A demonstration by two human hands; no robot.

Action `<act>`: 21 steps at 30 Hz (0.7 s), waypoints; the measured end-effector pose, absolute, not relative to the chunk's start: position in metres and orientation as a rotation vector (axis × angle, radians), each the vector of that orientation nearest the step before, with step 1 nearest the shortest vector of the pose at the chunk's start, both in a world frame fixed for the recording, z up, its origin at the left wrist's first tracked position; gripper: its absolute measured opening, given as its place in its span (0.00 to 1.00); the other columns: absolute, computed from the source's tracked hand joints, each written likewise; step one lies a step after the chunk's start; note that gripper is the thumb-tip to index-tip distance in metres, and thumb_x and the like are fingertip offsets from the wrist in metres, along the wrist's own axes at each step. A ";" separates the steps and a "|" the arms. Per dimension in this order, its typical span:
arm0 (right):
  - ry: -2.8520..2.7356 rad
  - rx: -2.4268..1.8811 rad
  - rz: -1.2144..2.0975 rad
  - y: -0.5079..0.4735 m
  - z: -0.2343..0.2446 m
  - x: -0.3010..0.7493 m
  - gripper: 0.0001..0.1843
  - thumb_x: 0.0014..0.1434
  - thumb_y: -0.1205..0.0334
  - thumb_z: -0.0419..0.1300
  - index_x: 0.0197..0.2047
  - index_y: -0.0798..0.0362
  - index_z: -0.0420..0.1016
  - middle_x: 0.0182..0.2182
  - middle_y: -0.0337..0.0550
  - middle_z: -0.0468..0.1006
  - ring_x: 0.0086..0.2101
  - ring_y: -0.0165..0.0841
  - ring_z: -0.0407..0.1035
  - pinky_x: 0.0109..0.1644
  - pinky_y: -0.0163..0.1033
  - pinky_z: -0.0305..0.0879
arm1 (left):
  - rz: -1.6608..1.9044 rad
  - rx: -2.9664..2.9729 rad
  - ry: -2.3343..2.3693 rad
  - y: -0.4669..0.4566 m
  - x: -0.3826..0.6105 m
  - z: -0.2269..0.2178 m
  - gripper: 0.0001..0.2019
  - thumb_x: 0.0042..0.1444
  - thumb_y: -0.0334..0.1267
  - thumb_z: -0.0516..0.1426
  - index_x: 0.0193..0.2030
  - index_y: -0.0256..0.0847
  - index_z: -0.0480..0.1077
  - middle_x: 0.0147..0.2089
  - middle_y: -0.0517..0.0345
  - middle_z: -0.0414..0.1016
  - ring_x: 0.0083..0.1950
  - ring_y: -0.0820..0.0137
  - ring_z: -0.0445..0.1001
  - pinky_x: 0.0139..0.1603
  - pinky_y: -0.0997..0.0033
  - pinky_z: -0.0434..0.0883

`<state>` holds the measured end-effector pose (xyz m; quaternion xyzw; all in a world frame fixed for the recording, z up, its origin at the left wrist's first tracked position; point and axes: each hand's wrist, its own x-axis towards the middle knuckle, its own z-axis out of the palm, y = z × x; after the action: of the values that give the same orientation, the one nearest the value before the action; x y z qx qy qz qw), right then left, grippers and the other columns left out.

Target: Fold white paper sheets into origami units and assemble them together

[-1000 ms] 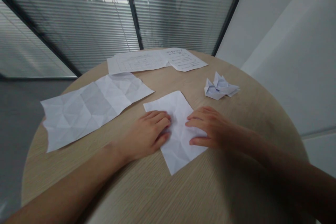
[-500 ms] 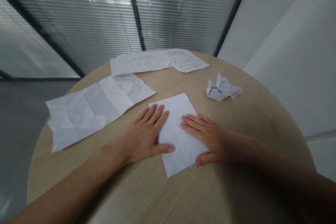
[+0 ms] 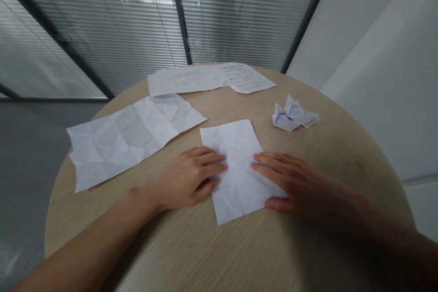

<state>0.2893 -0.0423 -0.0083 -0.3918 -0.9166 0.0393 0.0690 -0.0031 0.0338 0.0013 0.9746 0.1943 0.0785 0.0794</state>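
A folded sheet of white paper (image 3: 236, 169) lies flat on the round wood-grain table (image 3: 260, 251), creased and longer than it is wide. My left hand (image 3: 190, 178) rests with curled fingertips over the sheet's left edge. My right hand (image 3: 290, 182) lies across its right side, fingers on top and thumb near the lower edge. Further left lies a large creased paper sheet (image 3: 132, 137), unfolded. No hand touches it.
Printed paper sheets (image 3: 208, 80) lie at the far table edge. A folded paper model (image 3: 292, 116) sits at the right. Behind the round table stand a glass partition with slatted blinds (image 3: 102, 32) and a white wall (image 3: 369, 77). Grey floor (image 3: 30, 169) shows at left.
The fingers of both hands have drawn together from their spread pose, and my hands now sit closer to the sheet's side edges. The view has shifted slightly, so the table appears further right.
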 end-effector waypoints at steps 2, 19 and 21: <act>-2.752 -1.150 0.137 -0.039 -0.010 0.292 0.44 0.55 0.41 0.67 0.65 0.61 0.65 0.61 0.65 0.70 0.60 0.52 0.65 0.63 0.59 0.63 | 0.198 2.890 0.570 0.030 -0.003 0.003 0.27 0.59 0.54 0.60 0.60 0.39 0.72 0.63 0.44 0.73 0.63 0.50 0.70 0.64 0.46 0.67; -2.656 -1.049 0.353 -0.027 -0.015 0.302 0.58 0.49 0.28 0.64 0.70 0.60 0.56 0.62 0.65 0.68 0.59 0.53 0.64 0.64 0.60 0.56 | 0.254 3.224 0.455 0.028 0.000 -0.002 0.18 0.71 0.38 0.45 0.54 0.34 0.71 0.52 0.42 0.80 0.52 0.55 0.79 0.53 0.53 0.74; -2.679 -1.056 0.340 -0.026 -0.016 0.305 0.59 0.47 0.29 0.66 0.70 0.59 0.56 0.62 0.64 0.68 0.60 0.53 0.64 0.64 0.59 0.55 | 0.282 3.253 0.502 0.030 0.000 -0.002 0.19 0.71 0.30 0.41 0.50 0.35 0.73 0.49 0.45 0.81 0.49 0.59 0.80 0.49 0.57 0.75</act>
<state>0.3054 -0.0264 -0.0162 -0.3615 -0.9172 0.1164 0.1208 0.0004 0.0296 -0.0021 0.9815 0.1513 0.0851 -0.0808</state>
